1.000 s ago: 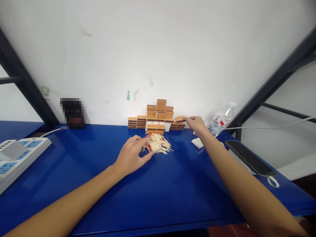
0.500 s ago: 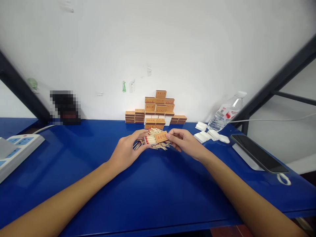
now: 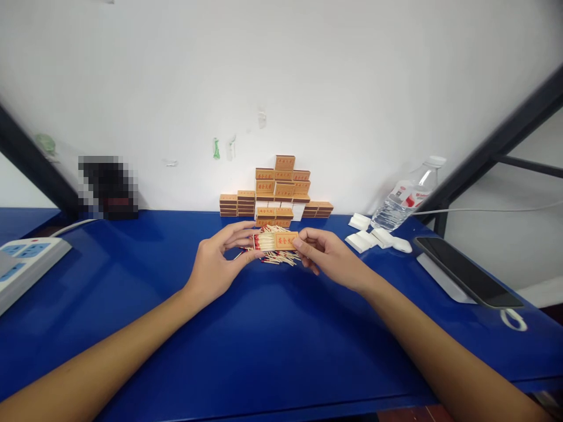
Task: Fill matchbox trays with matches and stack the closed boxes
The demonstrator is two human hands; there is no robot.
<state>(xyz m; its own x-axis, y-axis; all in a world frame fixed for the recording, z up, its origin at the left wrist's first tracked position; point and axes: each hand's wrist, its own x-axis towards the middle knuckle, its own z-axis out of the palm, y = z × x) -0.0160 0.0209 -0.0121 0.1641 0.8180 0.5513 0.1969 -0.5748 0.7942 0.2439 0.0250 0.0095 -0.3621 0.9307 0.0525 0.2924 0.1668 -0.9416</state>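
Note:
Between my hands is a matchbox, its white inner tray point(image 3: 264, 242) of red-tipped matches partly out of the orange sleeve point(image 3: 285, 241). My left hand point(image 3: 224, 255) grips the tray's left end between thumb and fingers. Pinched at its right end, the sleeve is held by my right hand point(image 3: 323, 252), with the other fingers curled. Below and behind the box lies a heap of loose matches point(image 3: 281, 258) on the blue table point(image 3: 264, 340). Just beyond them, several closed matchboxes point(image 3: 285, 189) are stacked in a stepped pile against the wall.
Low stacks of matchboxes flank the pile at left point(image 3: 237, 205) and right point(image 3: 319, 209). Right of my right hand are white blocks point(image 3: 363, 241), a clear water bottle point(image 3: 407, 196) leaning at the wall, and a phone point(image 3: 468, 271). A power strip point(image 3: 35, 264) lies far left.
The matchbox has turned from a slant to nearly level. Both hands still hold it, and the tray sits about as far out of the sleeve. The camera view has shifted slightly.

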